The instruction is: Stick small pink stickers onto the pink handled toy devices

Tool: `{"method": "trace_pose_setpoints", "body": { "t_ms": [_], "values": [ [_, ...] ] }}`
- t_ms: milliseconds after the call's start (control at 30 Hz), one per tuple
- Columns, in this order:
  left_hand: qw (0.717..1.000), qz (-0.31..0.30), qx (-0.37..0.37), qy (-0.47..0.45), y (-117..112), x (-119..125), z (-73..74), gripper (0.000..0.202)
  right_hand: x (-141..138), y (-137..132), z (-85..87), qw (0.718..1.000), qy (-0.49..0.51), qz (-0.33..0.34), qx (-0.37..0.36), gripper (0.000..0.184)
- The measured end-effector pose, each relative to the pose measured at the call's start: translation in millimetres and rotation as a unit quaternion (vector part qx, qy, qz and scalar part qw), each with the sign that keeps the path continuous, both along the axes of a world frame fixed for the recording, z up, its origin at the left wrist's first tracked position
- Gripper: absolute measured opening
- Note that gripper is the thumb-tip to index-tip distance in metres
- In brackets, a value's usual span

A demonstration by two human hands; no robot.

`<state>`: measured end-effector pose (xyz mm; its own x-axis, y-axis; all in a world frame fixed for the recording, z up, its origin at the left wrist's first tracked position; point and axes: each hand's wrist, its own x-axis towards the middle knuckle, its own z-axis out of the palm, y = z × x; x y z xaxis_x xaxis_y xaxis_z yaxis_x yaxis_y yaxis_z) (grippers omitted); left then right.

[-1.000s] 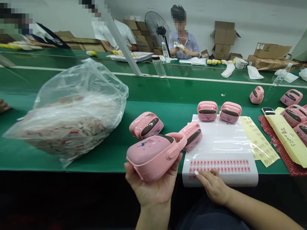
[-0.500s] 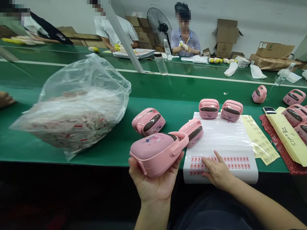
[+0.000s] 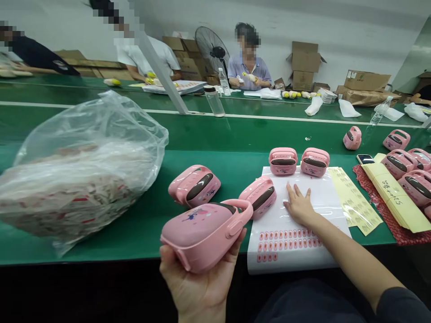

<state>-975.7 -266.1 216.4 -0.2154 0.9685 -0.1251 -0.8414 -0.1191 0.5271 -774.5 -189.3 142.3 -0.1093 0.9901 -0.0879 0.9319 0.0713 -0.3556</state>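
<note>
My left hand (image 3: 205,287) is wrapped round the underside of a pink portable speaker (image 3: 202,237), holding it tilted at the table's front edge. A carry handle and a printed picture show on it. Spread fingers of my right hand (image 3: 299,204) rest on the white sticker sheet (image 3: 326,202), above its rows of small pink oval stickers (image 3: 286,244). Part of those rows is hidden by my forearm. Another pink speaker (image 3: 259,197) overlaps the sheet's left edge. Two upright speakers stand at its far end, one of them on the left (image 3: 283,168).
A large clear plastic bag (image 3: 84,179) of small packets fills the left side. Another speaker (image 3: 195,186) stands beside it. On the right lie yellow label sheets (image 3: 357,202), red bubble wrap (image 3: 373,193), a phone (image 3: 365,159) and several speakers. Co-workers sit across the table.
My right hand has moved away from the sticker rows, up onto the blank part of the sheet. My left hand still holds the speaker. The view has shifted slightly.
</note>
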Motion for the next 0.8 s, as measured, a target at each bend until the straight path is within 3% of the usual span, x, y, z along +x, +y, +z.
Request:
{"method": "trace_pose_setpoints", "body": {
  "t_ms": [167, 367, 800],
  "values": [
    [0.999, 0.019, -0.015, 0.031, 5.4, 1.1, 2.4, 0.053, -2.3, 14.5, -1.6, 0.999, -0.009, 0.0, -0.034, 0.057],
    [0.998, 0.025, -0.022, 0.055, 7.9, -0.3, 4.4, 0.058, 1.0, 30.6, -4.5, 1.0, -0.018, -0.008, -0.018, 0.058],
    [0.999, 0.025, 0.026, -0.004, -3.1, -11.5, -6.8, 0.041, 6.6, 12.5, 0.9, 1.0, 0.011, 0.003, -0.005, 0.063]
  ]
}}
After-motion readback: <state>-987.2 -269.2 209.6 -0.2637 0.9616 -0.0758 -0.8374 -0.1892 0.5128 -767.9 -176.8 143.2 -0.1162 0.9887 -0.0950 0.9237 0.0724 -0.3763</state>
